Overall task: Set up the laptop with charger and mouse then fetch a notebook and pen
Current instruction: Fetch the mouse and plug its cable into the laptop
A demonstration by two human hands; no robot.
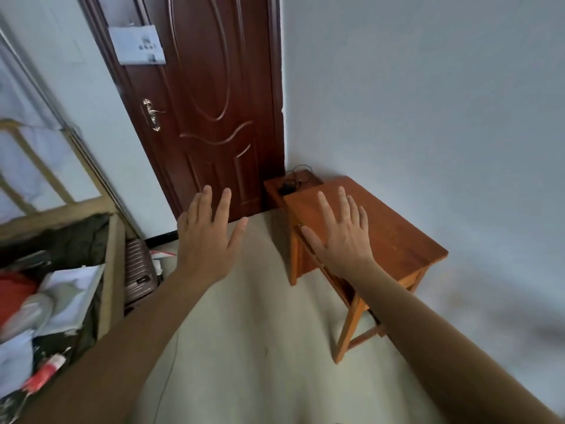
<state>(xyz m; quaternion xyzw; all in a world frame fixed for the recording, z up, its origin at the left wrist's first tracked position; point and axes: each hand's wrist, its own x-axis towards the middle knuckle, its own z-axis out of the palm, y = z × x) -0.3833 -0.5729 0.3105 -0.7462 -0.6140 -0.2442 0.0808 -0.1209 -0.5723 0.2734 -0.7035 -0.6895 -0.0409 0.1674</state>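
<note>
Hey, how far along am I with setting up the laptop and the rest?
Nothing looks done: no laptop, mouse, notebook or pen is in view. In hand: nothing; the left hand and right hand are both open, held out toward the table. A dark item with a cable lies on the low stand by the door, too small to identify. All steps remain.

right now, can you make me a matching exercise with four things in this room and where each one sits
Things:
1. dark red-brown panelled wooden door
2. orange wooden table
3. small black corded gadget
4. ribbed pinkish-brown suitcase

Places:
A. on the floor beside the pale wooden bed frame
B. on the low brown stand in the corner
C. at the far end, with a white paper sheet on it
D. along the right-hand wall

Pairs: 1-C, 2-D, 3-B, 4-A
</note>
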